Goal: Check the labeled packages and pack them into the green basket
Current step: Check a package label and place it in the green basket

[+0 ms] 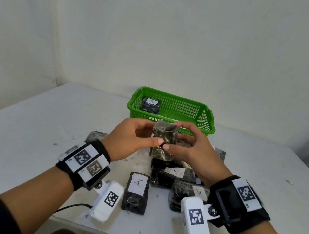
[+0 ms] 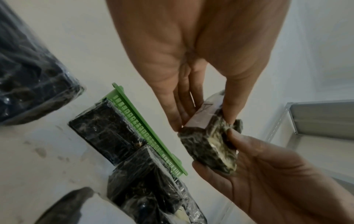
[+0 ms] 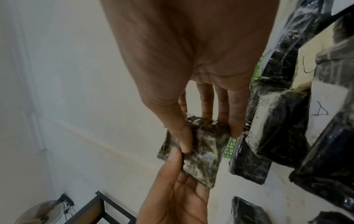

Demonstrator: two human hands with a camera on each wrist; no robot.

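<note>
Both hands hold one small black plastic-wrapped package (image 1: 165,134) (image 2: 208,151) (image 3: 201,151) above the table, just in front of the green basket (image 1: 201,115). My left hand (image 1: 136,136) (image 2: 201,97) pinches its left side with thumb and fingers. My right hand (image 1: 188,143) (image 3: 206,121) grips its right side. The white label on the held package faces away from the head view; part of it shows in the left wrist view. One package marked B (image 1: 151,105) lies in the basket's left end.
Several more black wrapped packages lie on the white table (image 1: 25,126) under and near my hands, some with white labels marked A (image 1: 137,183) (image 1: 175,171) (image 3: 321,112). A larger dark bundle (image 2: 28,75) lies to the left. A metal shelf frame (image 2: 316,118) stands to the right.
</note>
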